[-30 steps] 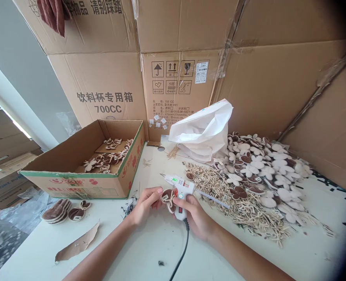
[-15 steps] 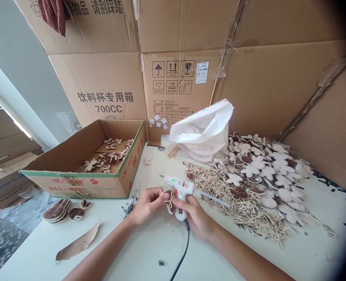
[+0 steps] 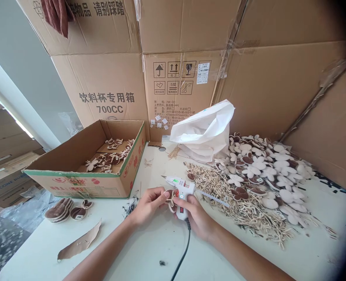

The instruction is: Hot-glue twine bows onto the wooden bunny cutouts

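Your left hand (image 3: 151,205) pinches the bow-tied felt piece (image 3: 172,207) well in from the left edge of the table (image 3: 142,249); your right hand (image 3: 199,216) grips the glue gun (image 3: 186,191), thumb at the piece. Between both hands, its long axis runs roughly toward you, left of the gun.

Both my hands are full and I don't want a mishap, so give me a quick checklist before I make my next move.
1. Left hand gripping the brown bow-tied piece: ok, pinched at its edge.
2. Right hand holding the glue gun: ok, with the thumb at the piece.
3. Glue stick loaded: ok, it juts from the gun's rear.
4. Nozzle off the fingers: ok, it points past them.
5. Nozzle hot: cannot tell.
6. Power cord plugged in: cannot tell, it runs out of view.
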Tool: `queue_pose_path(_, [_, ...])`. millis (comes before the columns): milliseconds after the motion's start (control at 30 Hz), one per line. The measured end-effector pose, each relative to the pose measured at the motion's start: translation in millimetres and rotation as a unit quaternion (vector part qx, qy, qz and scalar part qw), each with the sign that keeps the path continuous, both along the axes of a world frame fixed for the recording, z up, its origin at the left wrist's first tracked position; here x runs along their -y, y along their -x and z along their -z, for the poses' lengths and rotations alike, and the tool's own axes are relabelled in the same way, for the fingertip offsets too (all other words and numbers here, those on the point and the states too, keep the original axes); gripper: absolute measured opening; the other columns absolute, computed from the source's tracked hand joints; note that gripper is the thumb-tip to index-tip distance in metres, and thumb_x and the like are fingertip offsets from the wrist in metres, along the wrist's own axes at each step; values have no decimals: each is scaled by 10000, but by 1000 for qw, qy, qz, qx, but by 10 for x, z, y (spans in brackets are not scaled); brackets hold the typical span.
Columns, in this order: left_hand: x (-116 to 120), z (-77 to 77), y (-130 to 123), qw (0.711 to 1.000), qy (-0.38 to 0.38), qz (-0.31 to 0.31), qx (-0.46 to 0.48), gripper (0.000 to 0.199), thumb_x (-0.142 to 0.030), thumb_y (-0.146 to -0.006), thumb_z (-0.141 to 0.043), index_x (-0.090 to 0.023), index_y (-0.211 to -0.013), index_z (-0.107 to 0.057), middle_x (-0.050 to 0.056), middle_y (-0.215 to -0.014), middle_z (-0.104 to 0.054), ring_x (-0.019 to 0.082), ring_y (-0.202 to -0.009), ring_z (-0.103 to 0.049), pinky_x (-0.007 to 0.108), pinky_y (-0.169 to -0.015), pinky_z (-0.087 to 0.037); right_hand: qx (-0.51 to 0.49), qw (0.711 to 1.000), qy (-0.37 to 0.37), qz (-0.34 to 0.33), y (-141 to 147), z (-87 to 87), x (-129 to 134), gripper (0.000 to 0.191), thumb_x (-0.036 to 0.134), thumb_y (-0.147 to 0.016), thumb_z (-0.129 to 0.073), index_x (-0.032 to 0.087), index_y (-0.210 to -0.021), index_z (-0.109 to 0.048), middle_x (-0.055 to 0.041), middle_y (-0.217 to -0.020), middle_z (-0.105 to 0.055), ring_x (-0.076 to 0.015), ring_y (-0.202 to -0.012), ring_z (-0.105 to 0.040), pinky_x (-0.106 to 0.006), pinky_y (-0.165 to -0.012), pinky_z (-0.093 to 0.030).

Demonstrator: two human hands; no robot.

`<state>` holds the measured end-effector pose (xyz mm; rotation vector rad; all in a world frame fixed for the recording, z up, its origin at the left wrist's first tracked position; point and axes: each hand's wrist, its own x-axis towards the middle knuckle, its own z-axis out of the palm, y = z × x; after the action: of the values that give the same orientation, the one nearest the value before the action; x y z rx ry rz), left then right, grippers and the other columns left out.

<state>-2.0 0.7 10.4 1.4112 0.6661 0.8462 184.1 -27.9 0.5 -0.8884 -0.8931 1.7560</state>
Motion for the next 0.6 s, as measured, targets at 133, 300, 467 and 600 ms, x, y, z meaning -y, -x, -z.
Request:
queue_pose_path(133, [8,-19,4,999,-13,-7,-35,474,-497,-1038,-439,-143,-772,-608,85,-750,-721,169,-680,-559,286,-624,-328,10,1000,-3,-13,-2,-21,-6,213,378,-833,-797,197,-899,-705,-28,-795,-618,-171,-751,-512,-303,-640,-421])
queue_pose_path(300, [-17,19,1,999,-2,-4,-41,434,-509,-991,-533,-157,-741,-565,46,-720,-655,146,-646,-502,270,-603,-295,9,1000,-4,-17,-8,-9,-5,220,374,-835,-796,194,-923,-707,-24,-786,-617,-166,-747,-514,-304,-650,-424])
queue_pose_path(467, [-34,44,1,999,-5,-4,-43,461,-541,-976,-552,-173,-705,-492,9,-685,-570,131,-637,-467,257,-611,-307,3,1000,7,-4,-17,41,-8,234,370,-827,-803,212,-965,-700,-19,-829,-616,-176,-780,-527,-306,-647,-427])
queue_pose_path(600, [-24,25,2,999,-17,4,-48,447,-544,-978,-543,-170,-733,-515,22,-720,-597,137,-655,-473,264,-625,-321,9,1000,13,-2,-22,36,-4,222,374,-831,-796,216,-954,-701,-11,-785,-598,-168,-733,-513,-304,-626,-408])
